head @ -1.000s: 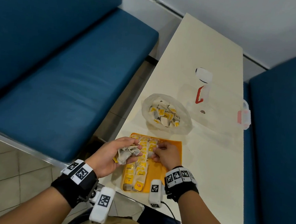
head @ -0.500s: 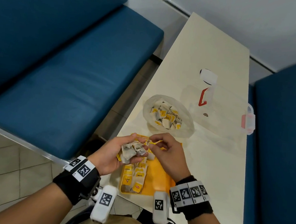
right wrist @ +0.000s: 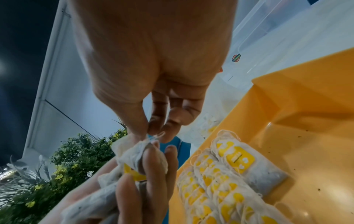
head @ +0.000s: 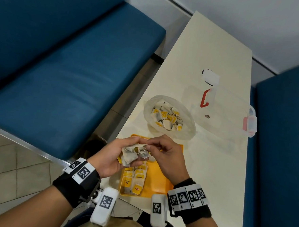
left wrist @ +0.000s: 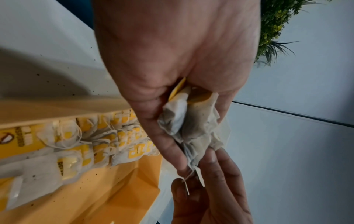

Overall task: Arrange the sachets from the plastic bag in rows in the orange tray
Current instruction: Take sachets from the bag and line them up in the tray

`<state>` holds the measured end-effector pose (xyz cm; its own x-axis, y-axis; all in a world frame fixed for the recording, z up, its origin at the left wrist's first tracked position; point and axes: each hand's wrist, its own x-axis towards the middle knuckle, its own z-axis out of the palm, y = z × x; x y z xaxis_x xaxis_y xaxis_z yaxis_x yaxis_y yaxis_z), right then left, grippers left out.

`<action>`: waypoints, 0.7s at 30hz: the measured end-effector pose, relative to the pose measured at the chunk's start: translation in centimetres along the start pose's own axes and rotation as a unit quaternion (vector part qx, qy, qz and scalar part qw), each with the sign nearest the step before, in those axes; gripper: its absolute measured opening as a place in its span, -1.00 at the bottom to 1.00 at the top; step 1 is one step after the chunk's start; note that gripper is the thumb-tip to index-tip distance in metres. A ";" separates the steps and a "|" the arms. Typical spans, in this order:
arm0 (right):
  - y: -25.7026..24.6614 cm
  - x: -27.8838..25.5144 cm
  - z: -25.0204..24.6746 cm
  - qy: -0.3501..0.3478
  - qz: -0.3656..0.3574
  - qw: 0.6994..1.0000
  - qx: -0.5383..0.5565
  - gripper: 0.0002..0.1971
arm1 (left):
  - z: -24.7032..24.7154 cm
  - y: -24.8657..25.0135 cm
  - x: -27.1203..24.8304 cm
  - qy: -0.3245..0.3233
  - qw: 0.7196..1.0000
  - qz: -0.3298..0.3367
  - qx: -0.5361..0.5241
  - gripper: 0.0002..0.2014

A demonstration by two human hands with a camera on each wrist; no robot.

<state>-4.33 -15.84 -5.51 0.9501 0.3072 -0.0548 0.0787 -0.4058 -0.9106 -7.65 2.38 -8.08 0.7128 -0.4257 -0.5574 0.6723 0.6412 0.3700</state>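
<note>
Sitting at a long cream table (head: 199,51) between blue benches (head: 62,82), working over its near end. Lying further out: clear lidded container (head: 221,107), then the plastic bag (head: 188,133) gaping open with loose sachets inside. Sitting nearest: orange tray (head: 165,185), two overlapping rows of sachets (head: 133,179) filling its left side, right side bare. Hovering above the tray: left hand (head: 112,156) clenching a crumpled wad of sachets (head: 133,153), fingers curled around it, palm up. Meeting it from the right: right hand (head: 167,155), thumb and forefinger pinching the string and top corner of one sachet (right wrist: 147,140) at the edge of the wad, other fingers loosely bent. Judging handling: featherweight, soft paper pouches, crushing easily, probably tearing if yanked; strings (left wrist: 186,177) looping and likely snagging neighbours. Best taking hold at the pouch's top fold or the yellow tag (right wrist: 132,171) rather than the thread alone, peeling one free slowly while keeping the rest clamped. Judging progress: roughly half the tray filled, bag far from empty.
</note>
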 end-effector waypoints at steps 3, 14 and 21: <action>-0.2 0.0 -0.2 0.006 0.028 0.998 0.062 -0.77 | 0.0 0.0 0.0 0.009 1.000 0.007 -0.001 -0.67; -1.0 -0.3 -0.7 0.007 0.085 0.989 0.124 -0.96 | 0.0 -0.3 -0.1 0.021 0.997 0.058 0.055 -0.62; -1.1 0.1 -0.3 0.011 0.149 0.984 0.096 -0.74 | -0.3 -0.6 -0.2 0.038 0.993 0.082 0.080 -0.62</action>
<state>-4.24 -15.63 -4.35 0.9290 0.1794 -0.3238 -0.2606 -0.3044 -0.9162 -8.22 2.27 -8.45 0.8017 -0.2705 -0.5331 0.5766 0.5852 0.5702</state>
